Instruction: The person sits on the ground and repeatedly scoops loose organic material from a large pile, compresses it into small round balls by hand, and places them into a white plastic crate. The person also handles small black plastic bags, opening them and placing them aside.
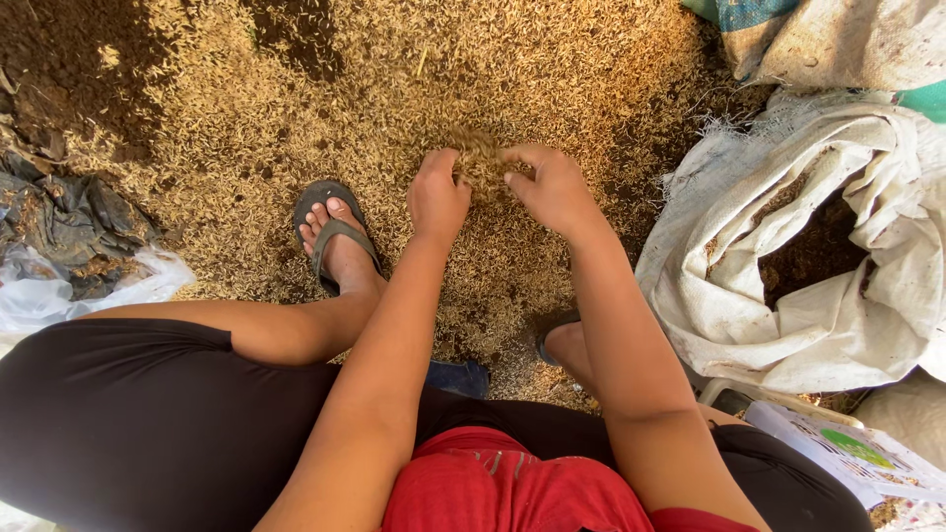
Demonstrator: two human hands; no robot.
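My left hand (438, 195) and my right hand (552, 189) are held close together above a wide spread of straw-coloured husk (394, 89) on the ground. Between them they pinch and rub a clump of the husk (481, 158). Both hands have their fingers curled around the clump. My forearms reach forward from my lap. My left foot (333, 236) in a dark sandal rests on the husk to the left of my hands.
An open white woven sack (788, 296) with dark husk inside lies at the right. Another sack (838, 39) sits at the top right. Dark cloth and white plastic (69, 246) lie at the left. A printed white bag (847, 453) is at the lower right.
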